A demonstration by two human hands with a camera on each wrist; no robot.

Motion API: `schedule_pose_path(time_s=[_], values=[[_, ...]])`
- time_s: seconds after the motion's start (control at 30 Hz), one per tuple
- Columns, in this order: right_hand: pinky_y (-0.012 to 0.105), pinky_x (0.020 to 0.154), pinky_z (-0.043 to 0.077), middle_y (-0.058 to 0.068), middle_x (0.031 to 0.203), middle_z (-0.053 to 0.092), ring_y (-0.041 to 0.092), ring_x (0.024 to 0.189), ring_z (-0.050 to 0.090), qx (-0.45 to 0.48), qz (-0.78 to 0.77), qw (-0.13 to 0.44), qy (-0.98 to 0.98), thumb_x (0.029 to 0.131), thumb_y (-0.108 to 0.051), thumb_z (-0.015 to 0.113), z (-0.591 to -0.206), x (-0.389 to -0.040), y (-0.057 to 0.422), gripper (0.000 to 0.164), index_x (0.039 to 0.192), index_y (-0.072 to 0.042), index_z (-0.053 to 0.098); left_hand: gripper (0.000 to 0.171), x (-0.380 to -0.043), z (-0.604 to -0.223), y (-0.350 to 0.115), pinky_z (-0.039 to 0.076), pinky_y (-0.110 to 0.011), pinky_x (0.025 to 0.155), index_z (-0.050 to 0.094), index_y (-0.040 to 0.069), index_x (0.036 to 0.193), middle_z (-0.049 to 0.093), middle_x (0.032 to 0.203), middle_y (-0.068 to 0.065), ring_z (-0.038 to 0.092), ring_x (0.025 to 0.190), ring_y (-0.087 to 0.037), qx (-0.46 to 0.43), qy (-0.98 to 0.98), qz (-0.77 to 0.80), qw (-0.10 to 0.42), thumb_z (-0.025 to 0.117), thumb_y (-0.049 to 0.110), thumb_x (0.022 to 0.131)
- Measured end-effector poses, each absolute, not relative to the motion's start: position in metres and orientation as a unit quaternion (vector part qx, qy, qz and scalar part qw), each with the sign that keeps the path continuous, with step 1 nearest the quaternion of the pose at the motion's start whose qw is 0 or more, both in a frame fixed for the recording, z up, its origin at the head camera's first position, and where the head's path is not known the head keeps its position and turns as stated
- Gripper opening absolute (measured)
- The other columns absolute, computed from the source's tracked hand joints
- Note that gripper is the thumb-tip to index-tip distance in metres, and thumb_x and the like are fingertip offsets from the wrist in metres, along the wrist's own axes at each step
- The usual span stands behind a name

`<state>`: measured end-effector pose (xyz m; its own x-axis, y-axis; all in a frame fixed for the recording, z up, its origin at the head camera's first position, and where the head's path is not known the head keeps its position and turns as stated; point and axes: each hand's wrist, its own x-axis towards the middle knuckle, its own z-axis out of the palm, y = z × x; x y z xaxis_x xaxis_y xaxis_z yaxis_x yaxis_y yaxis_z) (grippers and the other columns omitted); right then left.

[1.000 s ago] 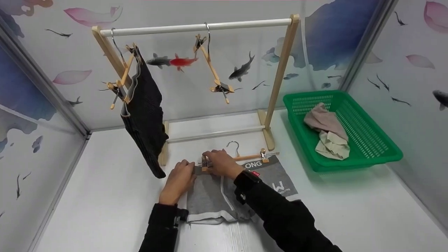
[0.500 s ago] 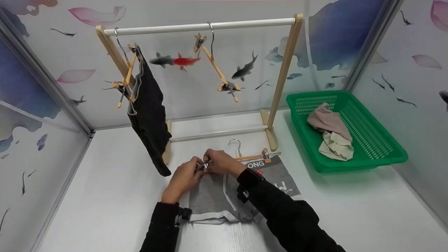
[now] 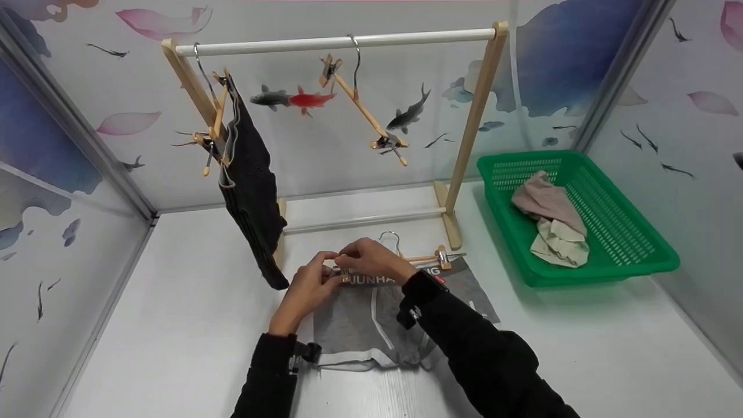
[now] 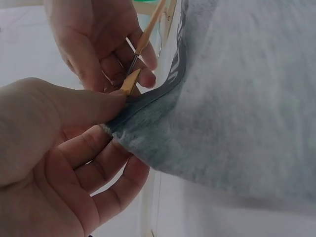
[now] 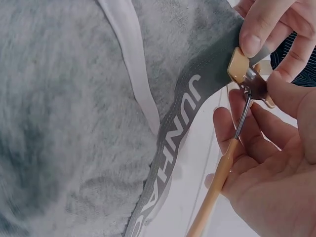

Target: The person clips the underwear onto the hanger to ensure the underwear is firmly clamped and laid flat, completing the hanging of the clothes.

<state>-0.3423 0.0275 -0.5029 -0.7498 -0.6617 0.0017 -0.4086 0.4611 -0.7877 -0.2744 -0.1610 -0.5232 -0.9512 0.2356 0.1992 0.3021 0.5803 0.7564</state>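
Note:
Grey boxer briefs (image 3: 348, 316) lie on the table, their dark waistband (image 5: 185, 106) lettered in white. My left hand (image 3: 305, 293) pinches the waistband's left corner, its thumb against the clip pad in the left wrist view. The wooden clip hanger (image 3: 421, 259) lies along the waistband, its right clip (image 3: 443, 258) over the waistband's right end. My right hand (image 3: 374, 258) holds the hanger's left clip (image 5: 239, 65), thumb on the clip's handle and fingers behind. One pad of that clip lies over the front of the waistband corner.
A rack with a white rail (image 3: 278, 44) stands behind; dark ribbed clothing (image 3: 249, 168) hangs at its left from a clip hanger. Another clip hanger (image 3: 365, 113) hangs bare mid-rail. At right, a green basket (image 3: 609, 273) holds pinkish and cream cloth (image 3: 551, 215).
The waistband's left part has come up into view between my hands, showing its lettering. My left thumb has spread lower along the corner; my right hand has shifted slightly up and right.

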Motion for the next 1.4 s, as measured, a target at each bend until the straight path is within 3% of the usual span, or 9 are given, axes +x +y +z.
schedule_pose_path(time_s=[0.2, 0.3, 0.47, 0.6, 0.9, 1.2, 1.4], values=[[0.026, 0.068, 0.041, 0.003, 0.088, 0.072, 0.01, 0.07, 0.053, -0.315, -0.412, 0.156, 0.841, 0.104, -0.031, 0.06, -0.501, -0.345, 0.029, 0.031, 0.109, -0.005, 0.077, 0.042, -0.273, -0.52, -0.161, 0.05, -0.038, 0.071, 0.058, 0.005, 0.129, 0.074, 0.087, -0.004, 0.068, 0.076, -0.017, -0.143, -0.884, -0.442, 0.044, 0.077, 0.015, 0.092], [0.029, 0.077, 0.048, 0.002, 0.101, 0.074, 0.012, 0.084, 0.063, -0.316, -0.415, 0.163, 0.837, 0.103, -0.032, 0.061, -0.5, -0.347, 0.032, 0.031, 0.116, -0.007, 0.075, 0.042, -0.273, -0.52, -0.162, 0.049, -0.039, 0.07, 0.058, 0.006, 0.129, 0.072, 0.085, -0.003, 0.067, 0.075, -0.018, -0.142, -0.886, -0.44, 0.044, 0.076, 0.015, 0.093], [0.035, 0.088, 0.05, 0.005, 0.111, 0.071, 0.021, 0.101, 0.066, -0.331, -0.448, 0.16, 0.815, 0.103, -0.03, 0.062, -0.5, -0.351, 0.037, 0.031, 0.12, -0.006, 0.072, 0.041, -0.273, -0.518, -0.163, 0.051, -0.041, 0.073, 0.056, 0.005, 0.132, 0.072, 0.088, -0.004, 0.068, 0.08, -0.021, -0.131, -0.889, -0.437, 0.029, 0.072, 0.007, 0.094], [0.031, 0.082, 0.047, 0.007, 0.107, 0.07, 0.027, 0.096, 0.065, -0.333, -0.494, 0.142, 0.791, 0.101, -0.025, 0.066, -0.5, -0.354, 0.04, 0.031, 0.12, -0.001, 0.07, 0.042, -0.273, -0.516, -0.163, 0.054, -0.045, 0.079, 0.057, 0.003, 0.133, 0.073, 0.095, -0.006, 0.07, 0.089, -0.024, -0.118, -0.89, -0.441, 0.017, 0.071, 0.003, 0.094], [0.028, 0.074, 0.045, 0.002, 0.098, 0.072, 0.014, 0.084, 0.064, -0.332, -0.511, 0.086, 0.788, 0.096, -0.026, 0.073, -0.505, -0.354, 0.044, 0.025, 0.111, -0.006, 0.074, 0.038, -0.274, -0.514, -0.163, 0.053, -0.046, 0.082, 0.06, 0.002, 0.13, 0.073, 0.095, -0.006, 0.069, 0.09, -0.024, -0.11, -0.886, -0.45, 0.021, 0.071, 0.003, 0.093], [0.029, 0.072, 0.042, 0.002, 0.096, 0.073, 0.04, 0.091, 0.065, -0.34, -0.544, 0.091, 0.762, 0.097, -0.024, 0.072, -0.508, -0.353, 0.046, 0.016, 0.106, -0.012, 0.077, 0.035, -0.275, -0.514, -0.164, 0.046, -0.036, 0.068, 0.064, 0.005, 0.128, 0.07, 0.086, -0.001, 0.057, 0.071, -0.014, -0.114, -0.888, -0.444, 0.026, 0.071, 0.004, 0.094], [0.025, 0.069, 0.045, 0.002, 0.093, 0.074, 0.042, 0.09, 0.067, -0.345, -0.551, 0.079, 0.755, 0.095, -0.021, 0.073, -0.51, -0.352, 0.042, 0.014, 0.102, -0.01, 0.078, 0.035, -0.273, -0.513, -0.164, 0.049, -0.038, 0.071, 0.063, 0.006, 0.128, 0.073, 0.09, -0.003, 0.064, 0.078, -0.016, -0.121, -0.882, -0.455, 0.029, 0.071, 0.005, 0.094]])
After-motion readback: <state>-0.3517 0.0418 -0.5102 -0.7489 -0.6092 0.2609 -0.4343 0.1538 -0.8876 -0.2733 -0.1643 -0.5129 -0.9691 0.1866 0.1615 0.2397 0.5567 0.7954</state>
